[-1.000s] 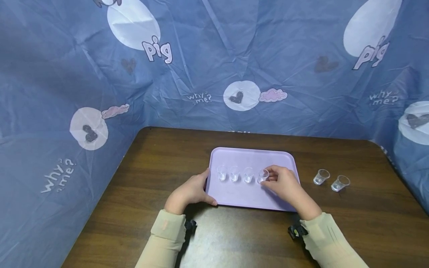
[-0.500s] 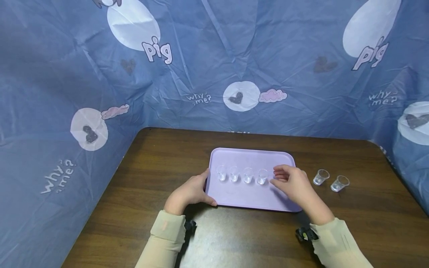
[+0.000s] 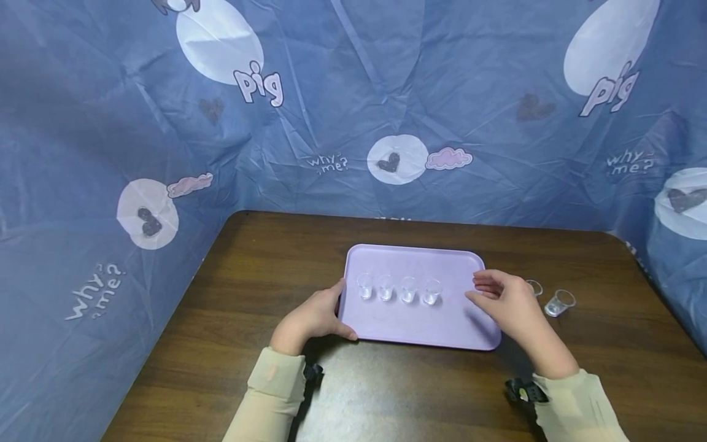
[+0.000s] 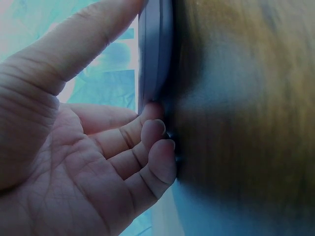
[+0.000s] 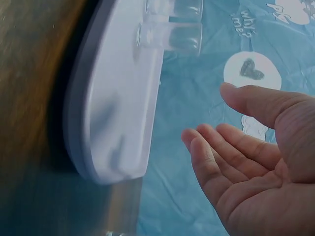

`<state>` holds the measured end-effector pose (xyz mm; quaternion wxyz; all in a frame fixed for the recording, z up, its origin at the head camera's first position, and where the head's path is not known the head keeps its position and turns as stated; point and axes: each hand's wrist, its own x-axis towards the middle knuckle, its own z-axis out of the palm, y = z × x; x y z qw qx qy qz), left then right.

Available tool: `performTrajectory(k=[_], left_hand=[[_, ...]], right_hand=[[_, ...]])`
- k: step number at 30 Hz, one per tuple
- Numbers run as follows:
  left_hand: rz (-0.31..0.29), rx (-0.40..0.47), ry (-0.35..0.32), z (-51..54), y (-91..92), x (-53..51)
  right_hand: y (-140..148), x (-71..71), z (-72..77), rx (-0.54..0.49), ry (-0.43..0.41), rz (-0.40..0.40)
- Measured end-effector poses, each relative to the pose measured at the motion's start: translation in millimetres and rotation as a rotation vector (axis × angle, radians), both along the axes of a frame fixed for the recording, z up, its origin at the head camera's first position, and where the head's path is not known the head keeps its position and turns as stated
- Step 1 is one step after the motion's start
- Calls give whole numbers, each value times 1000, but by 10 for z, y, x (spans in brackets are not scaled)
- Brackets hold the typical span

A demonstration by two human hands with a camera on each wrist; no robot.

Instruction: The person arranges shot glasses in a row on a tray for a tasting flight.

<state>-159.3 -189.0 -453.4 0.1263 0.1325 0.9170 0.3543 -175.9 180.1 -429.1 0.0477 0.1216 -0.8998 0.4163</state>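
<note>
Several small clear cups stand in a row on the lilac tray (image 3: 409,325), the rightmost cup (image 3: 432,292) near its middle. My left hand (image 3: 313,316) touches the tray's left end, thumb at the near corner and fingers along the side; in the left wrist view the hand (image 4: 88,162) meets the tray's edge (image 4: 155,54). Over the tray's right edge hangs my right hand (image 3: 510,304), holding nothing. The right wrist view shows that hand (image 5: 256,162) with thumb and fingers apart, away from the cup (image 5: 172,38).
Right of the tray, two more clear cups are on the brown table (image 3: 265,258): one (image 3: 560,303) in full view, the other (image 3: 536,287) partly behind my right hand. A blue printed cloth (image 3: 309,110) hangs around the table's back and sides.
My right hand has let go of the rightmost cup in the row and moved right, towards the two cups beside the tray. The left hand has stayed in place.
</note>
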Motion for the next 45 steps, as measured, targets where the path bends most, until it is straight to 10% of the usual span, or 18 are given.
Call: performTrajectory(k=[45], left_hand=[[-6,-3,23,-17,-4,-1]], right_hand=[[677,178,167,119,73,-208]])
